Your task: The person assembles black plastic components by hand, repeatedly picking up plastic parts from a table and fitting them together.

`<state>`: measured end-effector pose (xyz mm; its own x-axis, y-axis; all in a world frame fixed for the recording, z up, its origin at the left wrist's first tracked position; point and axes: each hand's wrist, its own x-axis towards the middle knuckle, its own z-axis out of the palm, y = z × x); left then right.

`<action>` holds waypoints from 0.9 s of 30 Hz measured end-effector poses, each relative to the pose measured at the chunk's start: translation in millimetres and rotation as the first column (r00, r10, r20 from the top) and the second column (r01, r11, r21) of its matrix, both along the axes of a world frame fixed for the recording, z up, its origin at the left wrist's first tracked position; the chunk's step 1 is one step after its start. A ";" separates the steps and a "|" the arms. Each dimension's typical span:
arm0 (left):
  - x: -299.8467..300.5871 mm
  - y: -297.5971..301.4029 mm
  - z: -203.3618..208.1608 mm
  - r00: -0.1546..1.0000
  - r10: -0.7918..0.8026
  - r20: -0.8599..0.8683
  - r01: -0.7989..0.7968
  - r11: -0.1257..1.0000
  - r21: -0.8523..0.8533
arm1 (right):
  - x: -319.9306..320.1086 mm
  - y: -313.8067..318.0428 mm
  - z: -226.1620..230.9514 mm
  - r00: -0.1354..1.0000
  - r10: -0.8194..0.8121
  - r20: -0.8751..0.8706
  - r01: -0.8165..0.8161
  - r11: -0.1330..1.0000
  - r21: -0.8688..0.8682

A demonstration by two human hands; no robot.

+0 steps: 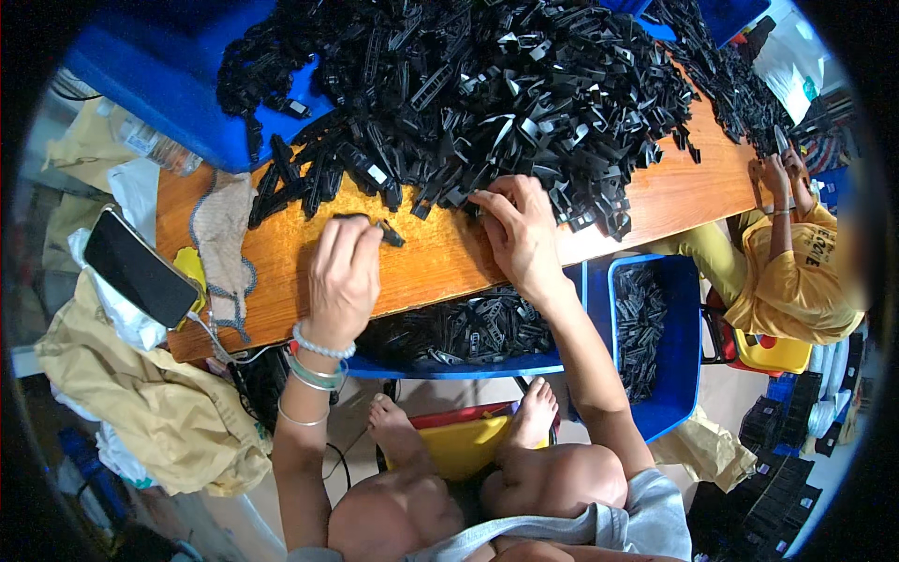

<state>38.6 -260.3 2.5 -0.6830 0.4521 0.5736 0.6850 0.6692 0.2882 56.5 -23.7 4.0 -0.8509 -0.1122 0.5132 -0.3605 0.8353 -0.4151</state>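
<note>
Small black part point(391, 235) sitting at left hand's point(343, 272) fingertips, over wooden table point(421, 276); fingers curling close together, seemingly pinching it. Right hand point(517, 225) resting half-curled at edge of black-part pile point(552, 112); can't tell whether gripping anything. Loose heap risking slide if tugged low; weak pinch risking drop into blue bin point(449, 371) below. Cloth point(223, 229), phone point(140, 267) crowding left; pile blocking far side; co-worker point(791, 281) sitting right.
</note>
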 end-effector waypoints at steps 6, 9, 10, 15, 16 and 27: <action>27.2 -9.1 -3.6 0.994 -0.068 0.086 0.058 0.991 0.118 | 1.9 -8.0 -0.4 0.996 0.083 -0.035 -0.083 0.997 0.002; 13.1 -8.8 10.2 0.980 0.160 0.121 -0.173 0.980 0.103 | 10.5 -9.7 -0.1 0.996 0.092 -0.011 -0.092 0.996 -0.016; 7.7 -11.2 7.1 0.972 0.089 0.220 -0.125 0.979 0.160 | 15.3 -14.8 2.3 0.979 0.145 0.142 -0.084 0.926 -0.368; 20.4 3.4 3.2 0.932 -0.064 0.356 -0.028 0.968 0.248 | 30.6 -18.7 18.5 0.818 0.466 0.338 0.181 0.350 -0.919; 20.3 5.8 2.6 0.927 -0.078 0.367 -0.023 0.964 0.264 | 32.3 -17.7 14.5 0.803 0.481 0.351 0.160 0.392 -0.906; 12.3 4.5 2.9 0.869 -0.153 0.470 -0.009 0.946 0.324 | 37.0 -10.6 9.4 0.916 0.238 0.322 -0.081 0.898 -0.433</action>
<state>50.9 -255.8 5.5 -0.8811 0.3683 0.2966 0.4473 0.4456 0.7755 93.5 -34.3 13.4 -0.9719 -0.1128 0.2066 -0.2351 0.5102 -0.8273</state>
